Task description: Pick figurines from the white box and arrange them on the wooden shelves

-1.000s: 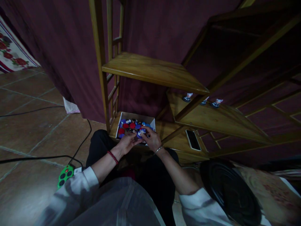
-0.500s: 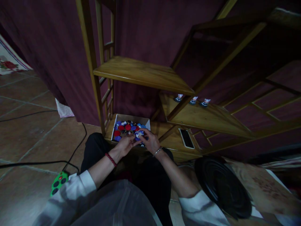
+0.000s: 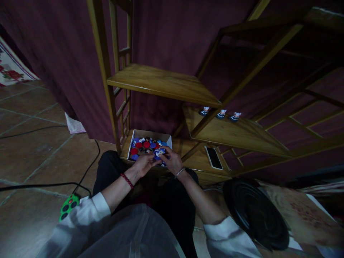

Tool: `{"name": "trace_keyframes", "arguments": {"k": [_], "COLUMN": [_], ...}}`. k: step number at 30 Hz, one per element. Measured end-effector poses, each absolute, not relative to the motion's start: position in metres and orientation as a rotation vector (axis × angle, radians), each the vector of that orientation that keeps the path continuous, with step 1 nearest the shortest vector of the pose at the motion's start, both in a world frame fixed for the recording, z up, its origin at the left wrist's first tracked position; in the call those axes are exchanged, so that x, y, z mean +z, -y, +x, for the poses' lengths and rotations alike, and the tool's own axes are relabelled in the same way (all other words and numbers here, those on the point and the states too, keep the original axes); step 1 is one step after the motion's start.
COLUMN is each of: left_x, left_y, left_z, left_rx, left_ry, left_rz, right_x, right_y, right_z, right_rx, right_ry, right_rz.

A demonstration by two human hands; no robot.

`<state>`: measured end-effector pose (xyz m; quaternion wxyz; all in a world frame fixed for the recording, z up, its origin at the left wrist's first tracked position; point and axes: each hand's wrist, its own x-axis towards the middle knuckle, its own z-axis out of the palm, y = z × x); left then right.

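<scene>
A small blue-and-white figurine (image 3: 159, 152) is held up over the front right part of a shallow white cardboard box (image 3: 159, 135). My right hand (image 3: 173, 162) pinches it from the right between thumb and fingers. From the left, my left hand (image 3: 143, 165) has its fingertips closed at the figurine's lower side. Inside the box lie several small figurines with red disc bases (image 3: 146, 144) and blue ones, packed close together. The box rests on the lowest board of a wooden shelf unit, in front of my knees.
Three small figurines (image 3: 221, 114) stand in a row on the middle shelf (image 3: 231, 133). A phone (image 3: 214, 158) lies on the lowest board (image 3: 185, 146) to the right. Black coiled hose or cable (image 3: 255, 213) sits at lower right. On the left floor is a green power strip (image 3: 69, 206) with cords.
The view has shifted very slightly. Both hands stay at the same place with the figurine between them, and the box's contents look unchanged.
</scene>
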<state>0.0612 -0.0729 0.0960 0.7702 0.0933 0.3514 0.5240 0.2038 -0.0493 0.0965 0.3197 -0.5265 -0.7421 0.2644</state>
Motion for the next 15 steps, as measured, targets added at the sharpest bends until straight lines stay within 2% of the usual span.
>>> {"name": "trace_keyframes", "arguments": {"k": [9,15], "left_x": [0.088,0.065], "left_y": [0.071,0.071], "left_z": [0.057,0.055], "left_rx": [1.124,1.109], "left_ry": [-0.799,-0.892], "left_rz": [0.183,0.164], "right_x": [0.084,0.063], "right_y": [0.044,0.041], "right_z": [0.201,0.195], "right_rx": [0.657,0.687], "right_ry": [1.962,1.994], "right_rz": [-1.419,-1.460]}}
